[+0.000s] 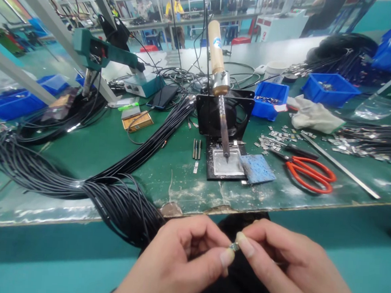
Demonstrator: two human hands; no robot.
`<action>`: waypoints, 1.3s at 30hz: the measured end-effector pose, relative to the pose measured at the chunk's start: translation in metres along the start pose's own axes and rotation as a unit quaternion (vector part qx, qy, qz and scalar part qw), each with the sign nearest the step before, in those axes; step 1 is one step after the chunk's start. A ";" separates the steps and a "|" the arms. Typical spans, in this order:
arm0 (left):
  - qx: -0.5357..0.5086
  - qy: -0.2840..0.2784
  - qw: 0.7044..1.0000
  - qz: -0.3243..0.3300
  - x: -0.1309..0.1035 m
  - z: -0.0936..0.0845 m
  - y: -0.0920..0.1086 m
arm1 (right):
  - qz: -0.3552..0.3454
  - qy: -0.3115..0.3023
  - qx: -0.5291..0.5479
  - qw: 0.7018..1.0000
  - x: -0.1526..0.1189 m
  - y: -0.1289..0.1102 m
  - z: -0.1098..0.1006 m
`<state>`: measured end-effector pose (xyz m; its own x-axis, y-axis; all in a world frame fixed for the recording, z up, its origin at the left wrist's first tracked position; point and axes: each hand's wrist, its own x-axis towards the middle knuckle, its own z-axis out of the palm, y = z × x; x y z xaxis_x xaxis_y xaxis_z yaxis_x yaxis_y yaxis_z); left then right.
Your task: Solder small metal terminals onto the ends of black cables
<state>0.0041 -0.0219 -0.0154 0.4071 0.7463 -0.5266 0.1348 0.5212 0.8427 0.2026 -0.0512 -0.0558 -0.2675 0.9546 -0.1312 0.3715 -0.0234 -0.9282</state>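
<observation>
Both hands meet in front of the bench edge, low in the view. A small metal connector sits between their fingertips. My left hand pinches its left end with thumb and forefinger, and my right hand pinches its right end. Beyond them a soldering iron with a wooden handle points down at a metal tray. A blue sponge lies against the tray's right side. Red-handled cutters rest farther right, near loose metal shells.
A thick bundle of black cables hangs over the green bench's front edge at left. Blue bins stand behind. A black fan, a white glove and a metal strip are on the bench.
</observation>
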 end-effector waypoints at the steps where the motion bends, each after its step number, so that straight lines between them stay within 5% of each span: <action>1: 0.004 0.000 1.000 -0.001 0.000 0.000 0.000 | 0.000 0.000 0.000 1.000 0.000 0.000 0.000; 39: -0.021 -0.012 0.999 -0.021 0.009 -0.001 -0.002 | 0.045 -0.019 0.022 0.999 0.003 0.001 -0.001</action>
<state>0.0067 -0.0155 -0.0221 0.4241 0.7132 -0.5582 0.1137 0.5696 0.8141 0.2030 -0.0480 -0.0563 -0.2689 0.9359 -0.2277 0.3569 -0.1228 -0.9260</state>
